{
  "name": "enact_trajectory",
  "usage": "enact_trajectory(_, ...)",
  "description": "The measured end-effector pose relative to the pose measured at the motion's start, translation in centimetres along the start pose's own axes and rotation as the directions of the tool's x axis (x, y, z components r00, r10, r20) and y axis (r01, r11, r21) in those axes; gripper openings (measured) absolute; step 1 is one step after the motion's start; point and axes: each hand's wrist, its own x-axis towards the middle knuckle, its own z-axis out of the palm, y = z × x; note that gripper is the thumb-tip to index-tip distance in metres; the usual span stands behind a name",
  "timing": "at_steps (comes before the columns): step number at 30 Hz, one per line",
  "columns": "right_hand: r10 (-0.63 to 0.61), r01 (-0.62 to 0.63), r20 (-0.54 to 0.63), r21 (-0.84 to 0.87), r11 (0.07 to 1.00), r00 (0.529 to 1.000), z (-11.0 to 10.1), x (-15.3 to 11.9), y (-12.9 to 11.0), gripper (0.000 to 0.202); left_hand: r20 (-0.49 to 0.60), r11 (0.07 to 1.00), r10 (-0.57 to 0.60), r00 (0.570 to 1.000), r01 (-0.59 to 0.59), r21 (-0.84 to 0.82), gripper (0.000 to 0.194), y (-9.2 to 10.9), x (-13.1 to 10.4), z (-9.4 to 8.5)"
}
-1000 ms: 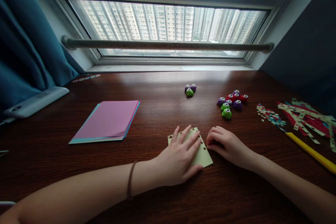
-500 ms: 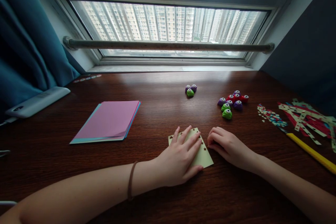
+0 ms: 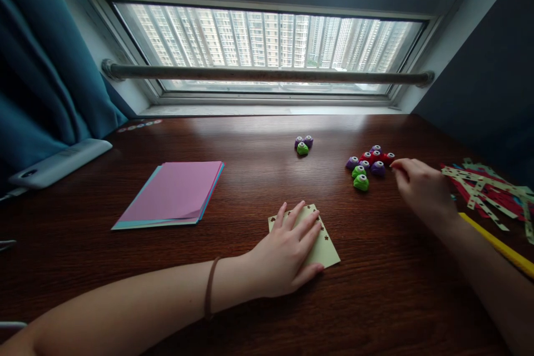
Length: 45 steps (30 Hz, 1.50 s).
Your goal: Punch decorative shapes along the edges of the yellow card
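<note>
My left hand lies flat with spread fingers on a pale yellow sheet of paper, which has small shapes punched along its top and right edges. To the right, my right hand hovers with its fingers pinched together; whether a small bit is between them I cannot make out. Its fingertips are close beside a cluster of purple, red and green craft punches. Behind this hand, the pile of punched paper bits is almost wholly hidden.
A stack of coloured paper lies to the left, near a white phone-like device. Three more punches sit farther back. Punched paper strips and a yellow stick-like tool are at the right. A metal bar crosses the window.
My right hand has moved from beside the yellow paper to the right and away from me, over the paper bits. My left hand stays on the sheet.
</note>
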Motion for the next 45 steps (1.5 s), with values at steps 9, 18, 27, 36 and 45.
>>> enact_trajectory(9,0.307,-0.287,0.022,-0.293,0.912,0.952,-0.2,0.7,5.1,0.021,0.018,1.0,0.0,1.0,0.0,0.006,0.062,0.0,0.0,0.0)
enact_trajectory(18,0.436,-0.39,0.088,-0.314,0.866,0.896,-1.1,0.7,3.6,0.025,0.013,1.0,0.001,1.0,-0.001,-0.011,0.061,0.0,0.0,-0.1)
enact_trajectory(27,0.274,-0.265,0.001,-0.255,0.93,0.962,0.3,0.3,2.9,0.011,0.009,0.999,-0.011,1.0,0.011,0.05,0.063,0.3,0.0,-0.2)
enact_trajectory(36,0.362,-0.342,-0.021,-0.384,0.858,0.932,-0.1,0.4,2.3,0.015,-0.242,0.989,0.137,0.961,-0.117,0.093,0.054,0.5,-0.4,-0.3)
enact_trajectory(45,0.644,-0.564,0.019,-0.462,0.684,0.765,-1.8,1.4,4.8,0.026,-0.526,0.822,0.494,0.692,-0.569,0.024,0.022,0.5,-0.3,-1.5)
